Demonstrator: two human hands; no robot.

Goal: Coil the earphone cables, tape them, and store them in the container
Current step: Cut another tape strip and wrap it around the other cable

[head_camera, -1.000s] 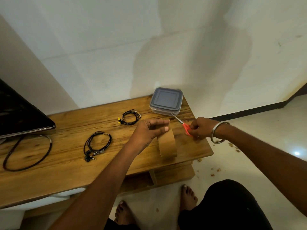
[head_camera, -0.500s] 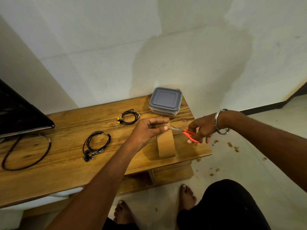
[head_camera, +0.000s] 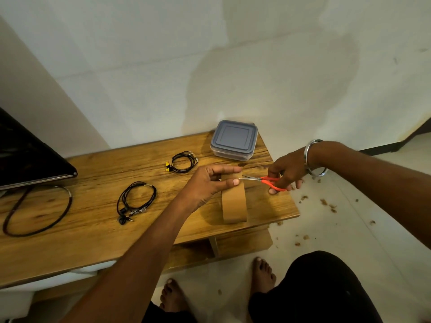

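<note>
Cutting a strip of brown tape for the coiled earphones.

On your wooden table point(head_camera: 98, 231), the lidded grey container point(head_camera: 234, 140) sits at the far right corner, shut. The brown tape roll point(head_camera: 234, 203) stands on edge; your left hand point(head_camera: 210, 183) pinches its pulled-out end between thumb and forefinger. Keep that strip taut. Your right hand point(head_camera: 285, 171) grips the red-handled scissors point(head_camera: 263, 180), blades at the tape: cut square, close to your fingers. Two coiled earphones wait left, the yellow-tipped coil point(head_camera: 183, 162) and the black coil point(head_camera: 136, 201).
</note>
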